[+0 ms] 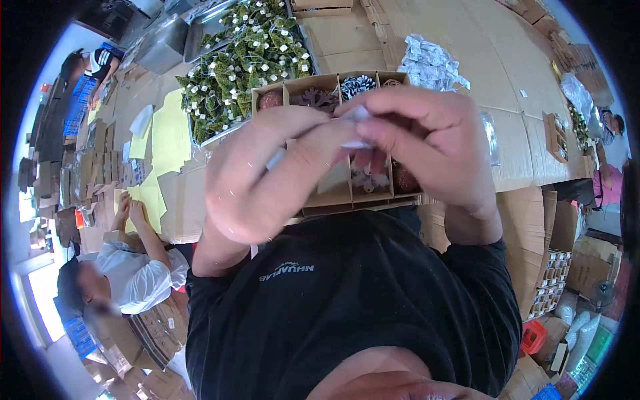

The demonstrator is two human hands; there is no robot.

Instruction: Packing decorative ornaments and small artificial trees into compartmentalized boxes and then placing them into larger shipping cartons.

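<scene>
Both my hands are raised close together over a divided cardboard box point(340, 198). My left hand point(267, 167) and my right hand point(427, 143) pinch a small piece of white, thin material point(360, 115) between their fingertips; whether it is paper or plastic I cannot tell. Below them, the box's compartments hold ornaments: a reddish glittery ball point(270, 100), a brown snowflake point(317, 99), a white-tipped pine cone point(358, 87) and another reddish ball point(405, 180). A pale ornament point(370, 180) shows beneath my fingers. My hands hide the box's middle.
A tray of small green trees point(247, 73) with whitish bases stands at the far left. Yellow sheets point(170, 133) lie beside it. Crumpled silvery wrapping point(432, 63) rests beyond my right hand. A co-worker point(137, 267) sits at the left, hands on yellow paper. Open cartons point(527, 233) stand at the right.
</scene>
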